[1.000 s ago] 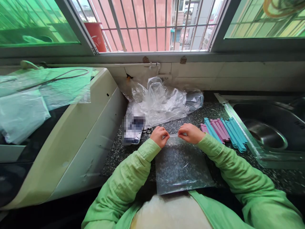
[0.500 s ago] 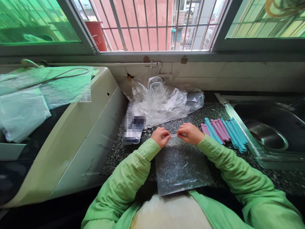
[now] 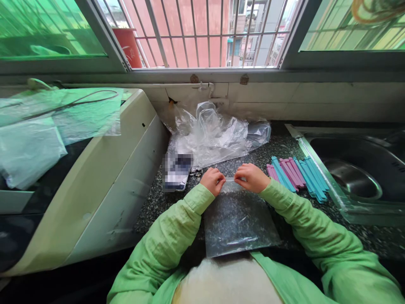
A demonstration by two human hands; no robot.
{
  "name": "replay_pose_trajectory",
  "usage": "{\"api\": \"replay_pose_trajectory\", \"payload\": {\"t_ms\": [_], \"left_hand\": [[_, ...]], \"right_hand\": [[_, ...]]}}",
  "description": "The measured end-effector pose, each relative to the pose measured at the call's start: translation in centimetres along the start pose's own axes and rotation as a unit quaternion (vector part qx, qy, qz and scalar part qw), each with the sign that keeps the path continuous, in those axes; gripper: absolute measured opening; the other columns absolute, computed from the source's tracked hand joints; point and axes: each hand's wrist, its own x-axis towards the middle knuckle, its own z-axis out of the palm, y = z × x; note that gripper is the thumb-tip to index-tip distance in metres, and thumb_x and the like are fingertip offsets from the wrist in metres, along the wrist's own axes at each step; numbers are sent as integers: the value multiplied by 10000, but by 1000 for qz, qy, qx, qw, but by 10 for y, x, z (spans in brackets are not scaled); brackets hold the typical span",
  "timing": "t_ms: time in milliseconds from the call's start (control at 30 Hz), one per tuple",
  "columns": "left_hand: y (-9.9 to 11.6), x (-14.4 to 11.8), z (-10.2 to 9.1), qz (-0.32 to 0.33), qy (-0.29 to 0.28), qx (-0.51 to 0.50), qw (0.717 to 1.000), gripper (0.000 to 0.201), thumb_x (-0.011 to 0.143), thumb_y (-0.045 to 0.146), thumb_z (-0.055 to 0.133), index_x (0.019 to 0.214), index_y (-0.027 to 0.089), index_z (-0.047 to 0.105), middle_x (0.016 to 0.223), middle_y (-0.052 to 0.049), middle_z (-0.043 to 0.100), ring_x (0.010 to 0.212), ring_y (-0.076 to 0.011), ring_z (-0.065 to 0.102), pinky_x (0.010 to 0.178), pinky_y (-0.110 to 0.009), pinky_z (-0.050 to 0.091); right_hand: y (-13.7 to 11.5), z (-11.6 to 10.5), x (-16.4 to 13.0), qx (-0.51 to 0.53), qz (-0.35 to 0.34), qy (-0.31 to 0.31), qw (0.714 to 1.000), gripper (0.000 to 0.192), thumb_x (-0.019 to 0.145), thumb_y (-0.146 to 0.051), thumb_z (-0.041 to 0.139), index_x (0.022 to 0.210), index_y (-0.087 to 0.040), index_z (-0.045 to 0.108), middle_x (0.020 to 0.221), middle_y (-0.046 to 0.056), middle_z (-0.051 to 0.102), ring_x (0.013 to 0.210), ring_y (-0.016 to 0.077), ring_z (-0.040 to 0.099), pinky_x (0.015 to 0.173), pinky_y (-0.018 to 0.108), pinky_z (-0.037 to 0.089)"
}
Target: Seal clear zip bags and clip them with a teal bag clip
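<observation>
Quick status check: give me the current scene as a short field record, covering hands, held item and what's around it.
left hand: left hand pinches the top edge of the clear flat plastic bag
right hand: right hand pinches the same edge, close beside the left
bag: lies flat on the dark speckled stone counter
right of hands: row of pink and blue plastic sealing sticks, then steel sink
behind hands: crumpled clear plastic bags
left of hands: phone

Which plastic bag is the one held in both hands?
The flat clear bag on the counter, pinched at its top edge by the left hand and right hand; the crumpled bags lie untouched behind.
</observation>
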Motion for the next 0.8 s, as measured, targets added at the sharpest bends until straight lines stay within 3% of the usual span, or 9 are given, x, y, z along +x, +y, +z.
{"api": "replay_pose_trajectory", "payload": {"t_ms": [433,600,800], "left_hand": [[-2,-1,-1,14,20,14,1000,103,714,166,525,637,157,593,636,-39,540,669,-156,468,666,-302,410],[1,-2,-1,1,35,14,999,93,678,180,566,745,169,630,632,-29,529,662,-162,462,658,-309,408],[0,-1,1,25,27,-30,999,71,706,188,561,656,171,607,650,-26,536,685,-147,485,671,-297,413]], "right_hand": [[3,-2,-1,-9,-11,28,1000,149,761,-219,514,667,-166,616,645,33,599,650,141,455,614,257,284],[-1,-3,-1,-22,-17,32,999,149,767,-224,514,675,-169,617,646,31,592,659,138,448,618,259,272],[-6,-5,-1,-28,-18,40,999,155,770,-223,513,665,-168,613,641,25,592,657,134,444,614,261,262]]}}
